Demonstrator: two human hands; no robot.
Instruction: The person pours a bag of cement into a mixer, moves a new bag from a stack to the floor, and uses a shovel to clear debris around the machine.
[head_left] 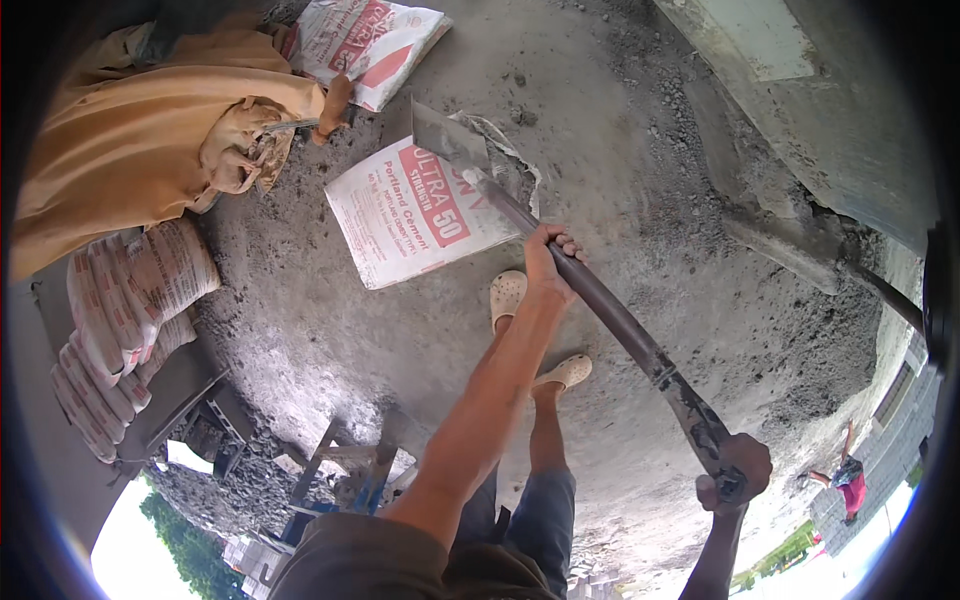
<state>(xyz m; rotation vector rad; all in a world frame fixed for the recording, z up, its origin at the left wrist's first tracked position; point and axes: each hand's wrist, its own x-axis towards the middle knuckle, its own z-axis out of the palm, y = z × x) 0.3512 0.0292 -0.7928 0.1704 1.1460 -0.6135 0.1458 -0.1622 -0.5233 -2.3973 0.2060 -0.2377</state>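
Note:
I hold a shovel (620, 318) with both hands. My left hand (552, 262) is closed around the shaft near the blade. Lower right, my right hand (738, 470) is closed around the handle end. The metal blade (448, 138) is over the far edge of a white and red cement bag (385, 220) lying on the ground. That bag's far right end is torn open, with grey material showing inside. My feet, in pale clogs (508, 292), stand just this side of the bag.
A second cement bag (370, 45) lies at the top. A person in an orange-tan garment (150, 130) leans in at left, a hand near that bag. Stacked bags (135, 300) stand lower left. Another long-handled tool (790, 245) lies at right; a distant person (850, 480) is lower right.

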